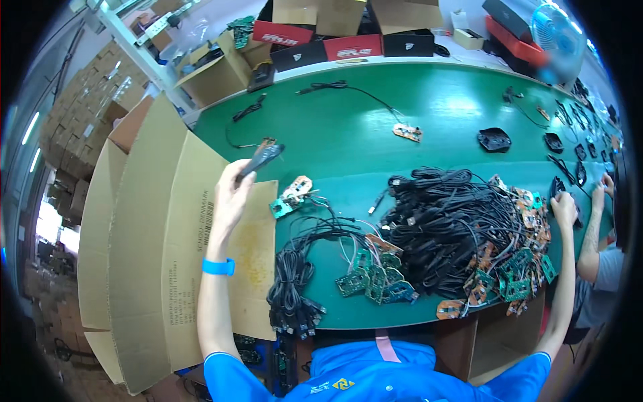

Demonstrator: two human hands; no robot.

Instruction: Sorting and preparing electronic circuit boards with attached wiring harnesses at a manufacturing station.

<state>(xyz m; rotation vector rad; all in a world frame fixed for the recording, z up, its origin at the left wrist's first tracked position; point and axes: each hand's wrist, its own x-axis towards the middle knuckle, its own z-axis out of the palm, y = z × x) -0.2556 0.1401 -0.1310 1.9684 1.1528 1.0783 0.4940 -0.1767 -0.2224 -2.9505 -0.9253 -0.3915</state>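
My left hand (232, 191) is raised over the left side of the green table, its fingers closed on a black plastic mouse shell (266, 157). Just beyond that shell is a small brown circuit board (268, 143) with a black cable. At the right, my right hand (564, 209) has its fingers closed on another black mouse shell (557, 186), partly hidden by the fingers. Between my arms lies a big heap of coiled black USB cables (432, 228) with green and orange circuit boards (519, 285) attached. Nearer my left arm is a smaller cable bundle (291, 281).
An open cardboard box (151, 248) stands along the table's left edge. More boxes (351, 47) line the back, with a blue fan (557, 40) at far right. Another person's hand (603, 187) works beside my right arm. A black shell (494, 139) lies farther back.
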